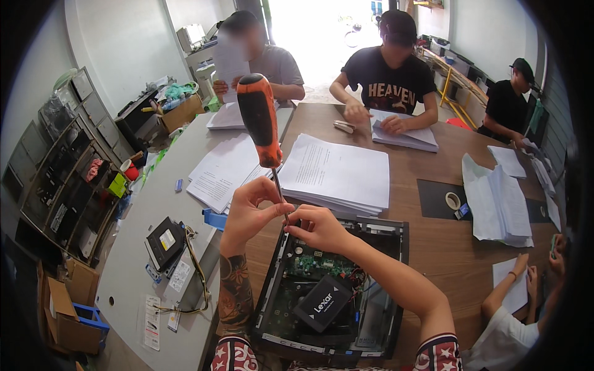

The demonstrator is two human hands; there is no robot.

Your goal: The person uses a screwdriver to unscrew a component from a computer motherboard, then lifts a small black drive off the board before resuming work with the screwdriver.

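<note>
My left hand is closed round the metal shaft of an upright orange-and-black screwdriver. My right hand pinches at the screwdriver's lower tip; whatever is between those fingertips is too small to make out. Both hands are over an open black computer case, which shows a green circuit board, red and black wires and a black rectangular drive with a white label print.
Paper stacks lie beyond the case. At left are a silver power supply and optical drive on a grey table. Co-workers handle papers opposite and at right, near a tape roll. Shelves stand left.
</note>
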